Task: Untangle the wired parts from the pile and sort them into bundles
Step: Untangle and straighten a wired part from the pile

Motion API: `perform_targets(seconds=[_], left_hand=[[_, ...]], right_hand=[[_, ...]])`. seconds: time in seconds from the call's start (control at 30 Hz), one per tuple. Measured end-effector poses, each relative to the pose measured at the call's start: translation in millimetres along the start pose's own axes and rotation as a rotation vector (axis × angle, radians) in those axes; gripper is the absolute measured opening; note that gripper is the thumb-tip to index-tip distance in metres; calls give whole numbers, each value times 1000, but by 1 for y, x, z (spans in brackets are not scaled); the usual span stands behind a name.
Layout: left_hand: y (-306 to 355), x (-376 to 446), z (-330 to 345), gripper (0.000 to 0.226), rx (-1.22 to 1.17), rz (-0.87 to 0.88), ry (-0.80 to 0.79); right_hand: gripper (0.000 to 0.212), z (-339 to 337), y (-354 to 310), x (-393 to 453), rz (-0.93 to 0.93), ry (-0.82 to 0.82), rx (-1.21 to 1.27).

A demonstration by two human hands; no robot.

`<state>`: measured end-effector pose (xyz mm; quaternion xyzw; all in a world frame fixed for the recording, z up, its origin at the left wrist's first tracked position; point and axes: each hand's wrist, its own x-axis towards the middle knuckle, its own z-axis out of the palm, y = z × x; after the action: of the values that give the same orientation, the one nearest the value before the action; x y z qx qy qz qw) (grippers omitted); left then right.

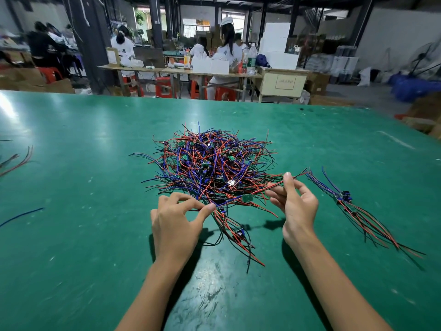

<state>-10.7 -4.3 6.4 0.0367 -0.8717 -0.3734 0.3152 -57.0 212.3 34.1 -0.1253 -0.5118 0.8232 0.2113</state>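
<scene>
Stretching one wired part [247,197] between both hands, just in front of the pile [210,163] of red, blue and black leads on the green table [71,163]. L hand [177,219]: thumb and forefinger pinched shut on the near wire ends, other fingers curled. R hand [294,203]: thumb and fingers closed on the far red lead, tips raised. Small green board hangs mid-span betw. the hands, wires taut. A sorted bundle [346,199] lies to the right of the R hand; a looser bundle [236,232] lies betw. the wrists. Handling, judged: parts v. light, leads thin, limp, springy, apt to snag neighbours; solder joints at the board prob. fragile. Best grip is on the leads near the board, pulling slow along the wire, not jerking.
</scene>
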Motion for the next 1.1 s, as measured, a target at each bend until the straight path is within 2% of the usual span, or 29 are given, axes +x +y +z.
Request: perform_targets(seconds=[0.2,0.37,0.43,0.53,0.6,0.7,0.93,1.1], left_hand=[[-1,1,2,26,-59,-34,-6],[2,2,-1,19,-127,-47,-14],[3,2,-2,20,-175,-44,-10],[5,2,-4,25,-226,-34,35],[6,2,-4,25,-215,-21,68],[5,2,-6,23,-199,-8,93],[8,2,-5,16,-206,-8,64],[9,0,-3,10,-234,-13,33]], right_hand=[[19,-1,0,0,27,-2,15],[17,-1,-2,-1,108,-57,35],[18,-1,-4,-3,149,-140,17],[33,1,-4,-9,204,-335,-159],[35,3,-3,-14,238,-442,-247],[30,6,-2,-20,287,-498,-214],[16,2,-5,-7,236,-348,53],[11,-17,-30,20,-19,-150,336]])
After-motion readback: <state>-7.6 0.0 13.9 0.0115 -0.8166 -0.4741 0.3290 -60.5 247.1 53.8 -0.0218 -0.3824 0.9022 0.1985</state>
